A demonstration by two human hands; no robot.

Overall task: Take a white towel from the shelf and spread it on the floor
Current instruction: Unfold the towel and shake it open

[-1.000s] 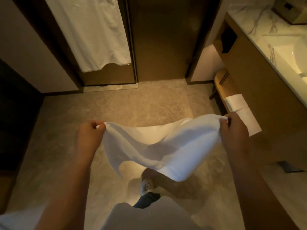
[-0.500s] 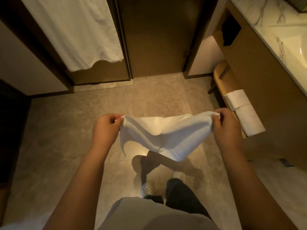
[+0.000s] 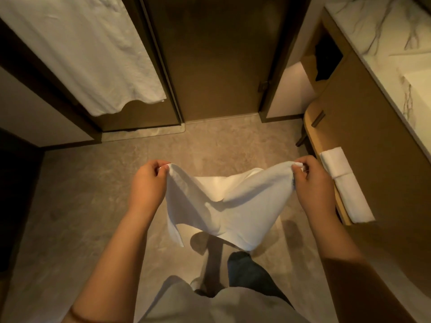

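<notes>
A white towel (image 3: 224, 206) hangs in the air between my two hands, sagging in the middle above the beige stone floor (image 3: 88, 206). My left hand (image 3: 147, 185) pinches its left corner. My right hand (image 3: 314, 185) pinches its right corner. The towel's lower edge droops over my legs, and its shadow falls on the floor below. To the right, a low wooden shelf (image 3: 326, 155) under the vanity carries another folded white towel (image 3: 345, 185).
A brown door (image 3: 217, 59) stands straight ahead. A large white cloth (image 3: 86, 50) hangs on the left wall. The wooden vanity (image 3: 377, 127) with a marble top (image 3: 382, 36) runs along the right. A dark opening lies at the far left.
My hands have drawn closer together and then spread a little, still holding the towel's corners. The towel sags more between them, and my view has tilted further down toward the floor.
</notes>
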